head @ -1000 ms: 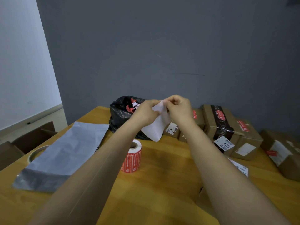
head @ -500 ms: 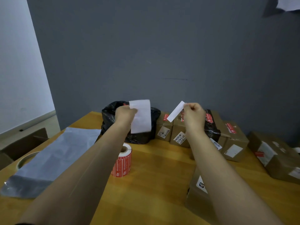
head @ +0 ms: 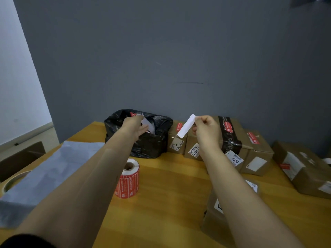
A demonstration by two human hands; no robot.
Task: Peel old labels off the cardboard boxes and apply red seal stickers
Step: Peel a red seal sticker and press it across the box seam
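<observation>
Head view, both of my arms reaching away over the tabletop [head: 170,190].

Left: my left hand [head: 133,128] hangs over the open mouth of a black bag [head: 143,145] at the far middle of the tabletop. A white sheet [head: 149,125] shows just past my fingertips, inside the mouth of the bag. I cannot tell whether my fingers are clamped on it or apart.

Right: my right hand [head: 206,130] is raised above the tabletop, to the right of the bag. Its fingers [head: 199,119] and thumb are pinched together on the upper end of a narrow white strip [head: 186,126]. The strip hangs tilted, its lower end down and to the left, in front of the far boxes and clear of them.

Task items: the roll of red seal stickers [head: 128,179] stands on end, near of the bag and between my forearms. The cardboard boxes [head: 258,153] form a row along the far right. Several carry white labels and small red stickers, and one is wrapped in dark tape. A near box [head: 214,215] sits under my right forearm.

Other: a grey mailer bag [head: 44,172] lies flat at the left, partly over a tape roll [head: 9,182] at the left edge.
</observation>
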